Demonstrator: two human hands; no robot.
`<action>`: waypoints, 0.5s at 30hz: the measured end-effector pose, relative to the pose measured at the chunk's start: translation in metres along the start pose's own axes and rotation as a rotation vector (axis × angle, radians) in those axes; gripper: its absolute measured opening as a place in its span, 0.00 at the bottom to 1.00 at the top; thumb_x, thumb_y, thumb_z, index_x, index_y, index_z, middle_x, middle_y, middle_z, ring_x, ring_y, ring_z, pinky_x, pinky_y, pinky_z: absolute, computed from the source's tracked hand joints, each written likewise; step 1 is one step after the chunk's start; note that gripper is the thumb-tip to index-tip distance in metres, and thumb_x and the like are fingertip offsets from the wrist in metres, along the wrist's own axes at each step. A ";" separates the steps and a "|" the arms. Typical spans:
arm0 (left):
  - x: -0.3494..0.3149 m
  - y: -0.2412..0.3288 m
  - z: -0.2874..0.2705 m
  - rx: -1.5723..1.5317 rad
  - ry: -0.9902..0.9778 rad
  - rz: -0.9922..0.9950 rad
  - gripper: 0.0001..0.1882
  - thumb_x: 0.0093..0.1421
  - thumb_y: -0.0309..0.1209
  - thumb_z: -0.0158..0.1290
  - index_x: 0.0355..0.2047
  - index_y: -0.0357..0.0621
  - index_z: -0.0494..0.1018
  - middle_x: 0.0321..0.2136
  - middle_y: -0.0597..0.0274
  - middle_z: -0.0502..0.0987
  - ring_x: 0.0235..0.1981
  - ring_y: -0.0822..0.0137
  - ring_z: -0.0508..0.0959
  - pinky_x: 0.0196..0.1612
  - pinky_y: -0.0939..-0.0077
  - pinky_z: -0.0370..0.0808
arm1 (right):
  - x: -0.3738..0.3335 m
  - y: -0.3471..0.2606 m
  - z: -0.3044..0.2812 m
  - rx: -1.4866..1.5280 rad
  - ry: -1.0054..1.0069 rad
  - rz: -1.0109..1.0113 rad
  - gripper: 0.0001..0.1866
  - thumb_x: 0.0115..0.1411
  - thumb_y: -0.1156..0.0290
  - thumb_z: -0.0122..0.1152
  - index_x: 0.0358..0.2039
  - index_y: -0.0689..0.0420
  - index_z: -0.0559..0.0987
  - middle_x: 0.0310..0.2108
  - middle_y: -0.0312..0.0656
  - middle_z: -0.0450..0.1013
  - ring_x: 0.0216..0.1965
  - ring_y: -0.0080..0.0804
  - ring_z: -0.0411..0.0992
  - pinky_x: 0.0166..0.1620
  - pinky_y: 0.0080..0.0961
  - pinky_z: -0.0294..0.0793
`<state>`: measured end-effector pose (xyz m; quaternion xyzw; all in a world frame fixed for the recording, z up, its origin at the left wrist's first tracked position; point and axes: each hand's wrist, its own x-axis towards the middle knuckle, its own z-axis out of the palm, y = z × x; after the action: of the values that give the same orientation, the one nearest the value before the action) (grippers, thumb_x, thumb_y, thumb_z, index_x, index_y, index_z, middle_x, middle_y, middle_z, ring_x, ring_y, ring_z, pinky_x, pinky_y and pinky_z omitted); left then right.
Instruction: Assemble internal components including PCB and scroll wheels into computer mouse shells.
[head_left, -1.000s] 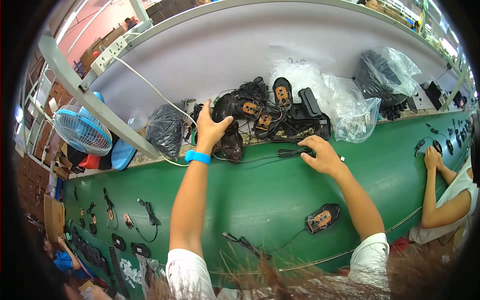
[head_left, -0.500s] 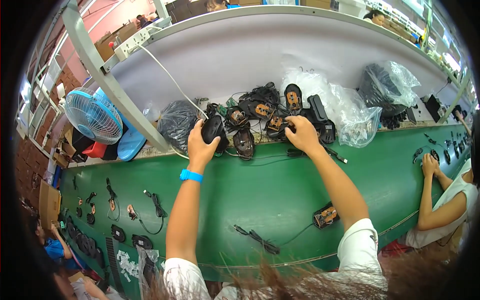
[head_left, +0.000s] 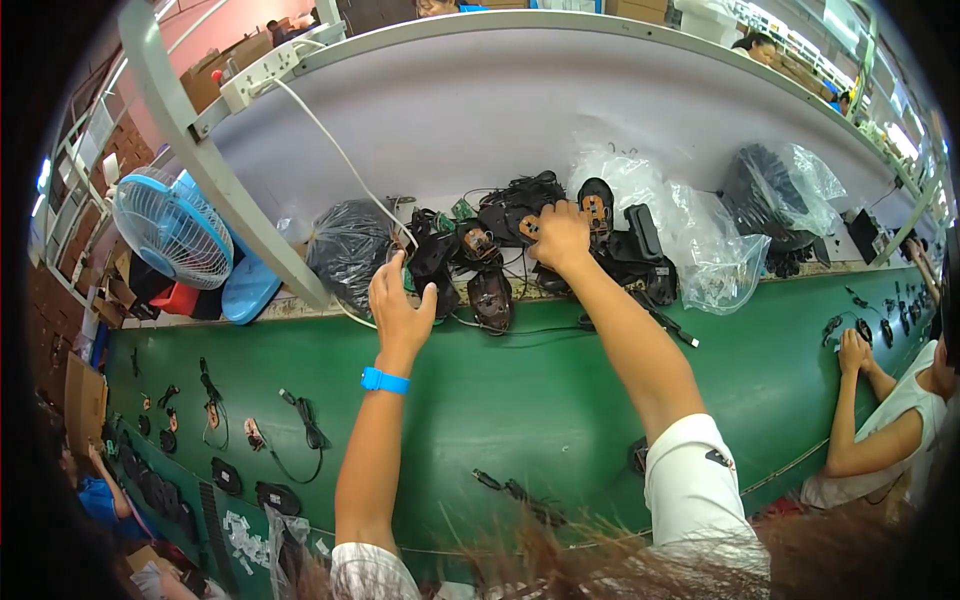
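Left hand [head_left: 398, 305] fingers spread loose beside a black mouse shell [head_left: 432, 262], right hand [head_left: 560, 232] fingers curled onto the mouse pile [head_left: 520, 240] at frame centre-top of the green counter [head_left: 480, 400]; best lift one piece clear of tangled cables.

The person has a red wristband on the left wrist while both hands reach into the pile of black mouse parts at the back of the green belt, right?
Not quite. In the head view, the wristband on the left wrist is blue, not red. The rest holds: the left hand and right hand both reach into the pile of black mouse parts behind the green belt.
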<state>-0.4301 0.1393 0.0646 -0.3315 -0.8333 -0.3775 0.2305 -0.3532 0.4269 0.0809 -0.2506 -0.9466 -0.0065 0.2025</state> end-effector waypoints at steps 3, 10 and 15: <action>-0.011 0.014 -0.023 -0.095 -0.003 -0.021 0.37 0.55 0.35 0.65 0.64 0.42 0.66 0.55 0.45 0.72 0.58 0.45 0.70 0.63 0.52 0.66 | -0.006 -0.006 -0.041 0.220 0.083 0.043 0.32 0.40 0.55 0.77 0.42 0.60 0.75 0.42 0.51 0.71 0.50 0.52 0.73 0.49 0.47 0.75; -0.028 0.089 -0.027 -0.655 -0.255 -0.155 0.39 0.55 0.38 0.68 0.65 0.43 0.66 0.54 0.46 0.74 0.56 0.52 0.75 0.57 0.56 0.73 | -0.017 -0.023 -0.191 0.700 0.464 0.030 0.34 0.43 0.59 0.76 0.42 0.64 0.67 0.37 0.57 0.77 0.39 0.60 0.78 0.43 0.47 0.78; -0.034 0.147 -0.005 -0.866 -0.327 -0.044 0.41 0.54 0.40 0.70 0.65 0.44 0.65 0.53 0.48 0.76 0.56 0.52 0.75 0.56 0.58 0.74 | -0.032 -0.048 -0.259 0.777 0.650 -0.047 0.35 0.42 0.58 0.78 0.41 0.65 0.66 0.32 0.57 0.79 0.35 0.59 0.80 0.41 0.45 0.79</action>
<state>-0.2997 0.1954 0.1159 -0.4348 -0.6311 -0.6384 -0.0718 -0.2526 0.3402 0.3101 -0.1203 -0.7726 0.2640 0.5647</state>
